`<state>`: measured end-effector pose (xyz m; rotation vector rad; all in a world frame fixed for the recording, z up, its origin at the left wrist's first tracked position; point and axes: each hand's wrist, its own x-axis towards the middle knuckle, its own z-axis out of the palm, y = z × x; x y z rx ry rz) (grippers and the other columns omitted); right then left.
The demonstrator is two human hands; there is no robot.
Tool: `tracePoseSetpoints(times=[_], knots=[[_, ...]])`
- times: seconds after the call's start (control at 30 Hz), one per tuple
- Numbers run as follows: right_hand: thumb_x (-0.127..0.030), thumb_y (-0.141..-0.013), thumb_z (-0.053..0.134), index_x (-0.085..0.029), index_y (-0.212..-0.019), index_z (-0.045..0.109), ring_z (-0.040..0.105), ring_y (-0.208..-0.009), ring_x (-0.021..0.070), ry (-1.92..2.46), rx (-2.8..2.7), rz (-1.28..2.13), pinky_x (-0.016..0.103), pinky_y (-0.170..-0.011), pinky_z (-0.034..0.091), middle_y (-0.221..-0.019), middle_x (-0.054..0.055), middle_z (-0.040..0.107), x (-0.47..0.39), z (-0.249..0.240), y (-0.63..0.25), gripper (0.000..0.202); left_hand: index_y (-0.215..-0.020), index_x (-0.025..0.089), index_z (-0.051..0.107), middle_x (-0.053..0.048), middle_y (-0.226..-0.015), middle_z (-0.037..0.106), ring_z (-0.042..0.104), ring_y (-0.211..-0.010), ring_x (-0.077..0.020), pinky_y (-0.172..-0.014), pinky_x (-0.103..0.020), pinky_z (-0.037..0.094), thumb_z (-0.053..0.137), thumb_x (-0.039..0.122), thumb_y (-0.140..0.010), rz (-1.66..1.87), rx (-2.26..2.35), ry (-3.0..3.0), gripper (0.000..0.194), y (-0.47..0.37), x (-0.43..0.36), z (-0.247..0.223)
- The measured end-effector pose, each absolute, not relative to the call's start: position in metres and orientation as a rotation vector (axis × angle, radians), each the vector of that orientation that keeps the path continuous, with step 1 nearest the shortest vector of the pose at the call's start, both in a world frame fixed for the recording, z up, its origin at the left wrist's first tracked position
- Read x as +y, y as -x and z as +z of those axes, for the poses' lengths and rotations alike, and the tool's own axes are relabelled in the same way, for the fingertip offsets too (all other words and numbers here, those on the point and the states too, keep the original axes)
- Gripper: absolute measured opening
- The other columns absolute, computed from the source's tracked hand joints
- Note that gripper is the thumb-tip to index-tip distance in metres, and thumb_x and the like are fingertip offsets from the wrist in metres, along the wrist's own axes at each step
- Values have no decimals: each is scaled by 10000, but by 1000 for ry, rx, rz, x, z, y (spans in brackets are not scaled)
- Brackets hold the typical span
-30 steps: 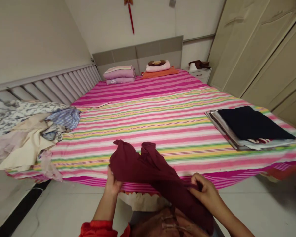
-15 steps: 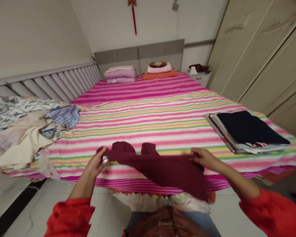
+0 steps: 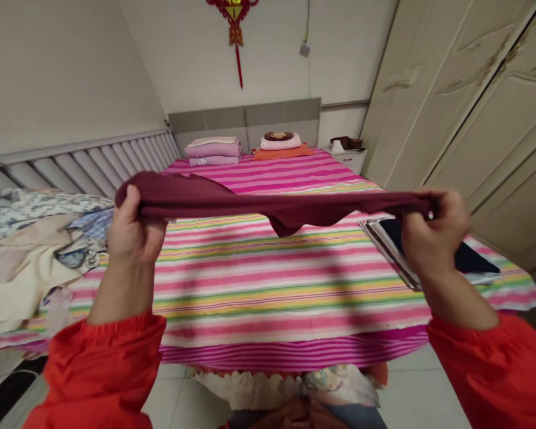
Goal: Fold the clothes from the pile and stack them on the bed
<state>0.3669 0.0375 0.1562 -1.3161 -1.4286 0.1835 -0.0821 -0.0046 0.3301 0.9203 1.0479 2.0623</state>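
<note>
Maroon garment (image 3: pixel 245 205) stretches sideways, nearly level, from left hand (image 3: pixel 131 233) to right hand (image 3: pixel 435 233). Each is clenched around one end.

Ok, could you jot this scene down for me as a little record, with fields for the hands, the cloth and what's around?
Cloth: maroon cloth, drawn out lengthwise above the striped bed, a loose flap hanging near its middle
Left hand: grips one end
Right hand: grips the other end
Bed, left side: jumbled clothes
Bed, right side: folded clothes, partly hidden by the right hand and arm
Bed, far end: folded lilac stack
Wall: red ornament
</note>
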Motion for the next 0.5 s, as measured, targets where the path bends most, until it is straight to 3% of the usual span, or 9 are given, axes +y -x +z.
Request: tracePoseSetpoints(times=[0.07,0.13,0.23,0.3,0.4,0.5], knots=[[-288,-770,561,-204,-936,600,642,-829,219,1324,-1442,94,354,-747,519,-878,57,668,20,139,-367,190,-1086,164,653,7,-1128,740,608,-1180,-112,-1055,-261,472,522,236,-964,2167,922,-920,193,85,-22,286],[-275,-757,531,-210,-933,603,635,-862,226,1346,-1461,47,368,-789,508,-907,65,668,4,117,-366,201,-1037,174,682,-5,-983,769,690,-1013,-140,-931,-242,552,628,224,-886,2107,1030,-719,168,90,-41,227],[-275,-705,493,-232,-869,594,630,-832,237,1462,-1503,138,377,-778,506,-853,63,669,-22,71,-365,198,-1012,197,695,2,-860,770,724,-726,-142,-637,-199,592,688,164,-810,1788,1314,-359,204,90,-75,133],[-307,-670,482,-244,-827,583,630,-790,244,1577,-1491,265,385,-746,514,-816,61,676,-41,36,-366,197,-1034,188,691,-20,-819,767,724,-661,-166,-569,-221,586,691,140,-794,1593,1401,-248,245,83,-99,79],[-377,-657,490,-246,-795,587,627,-735,250,1701,-1412,388,399,-701,521,-795,63,694,-62,-2,-367,214,-1012,163,679,-36,-743,754,709,-575,-185,-482,-233,559,696,136,-787,1463,1499,-132,227,69,-127,30],[-415,-640,519,-244,-758,614,628,-710,248,1702,-1374,448,399,-684,523,-785,59,707,-70,-16,-369,229,-973,146,675,-51,-747,758,704,-557,-188,-443,-226,538,713,144,-782,1422,1511,-86,195,59,-138,17]])
